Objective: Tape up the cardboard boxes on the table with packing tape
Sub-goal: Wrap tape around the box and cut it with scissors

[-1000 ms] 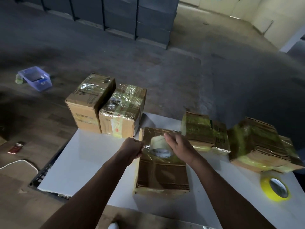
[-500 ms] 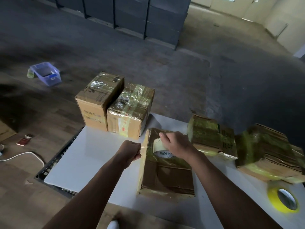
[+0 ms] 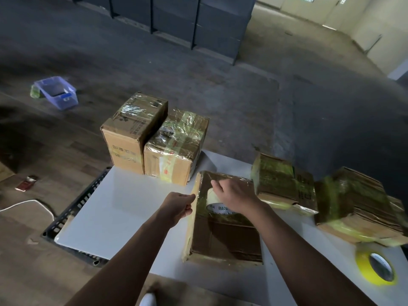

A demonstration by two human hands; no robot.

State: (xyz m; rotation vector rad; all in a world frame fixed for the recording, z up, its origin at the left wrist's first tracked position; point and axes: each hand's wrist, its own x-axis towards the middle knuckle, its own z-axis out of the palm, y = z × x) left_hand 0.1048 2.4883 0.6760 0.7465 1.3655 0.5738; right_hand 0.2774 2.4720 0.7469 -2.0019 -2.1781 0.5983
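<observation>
Hands at mid-table, both busy on one cardboard box (image 3: 225, 239), which lies flat on the white table (image 3: 123, 208) straight ahead of the person. Right hand (image 3: 234, 197) grips the clear tape roll (image 3: 213, 198) from above, fingers curled over it, roll resting on the box's far half. Left hand (image 3: 177, 206) is curled at the box's left edge, thumb against forefinger, pinching the tape end (image 3: 197, 198); the clear strip is hard to make out. Box top looks glossy with tape near the roll.

Two upright boxes stand touching side by side at the table's far left edge: plain box (image 3: 130, 133) and, right of it, heavily wrapped box (image 3: 174, 151). To the right, low taped box (image 3: 282, 184) sits just beside the middle box, with tilted taped box (image 3: 357, 204) beyond it. Yellow tape roll (image 3: 363, 268) lies flat near the right near corner. On the floor at left: blue bin (image 3: 64, 100), red packet (image 3: 26, 183), white cable (image 3: 26, 204).
</observation>
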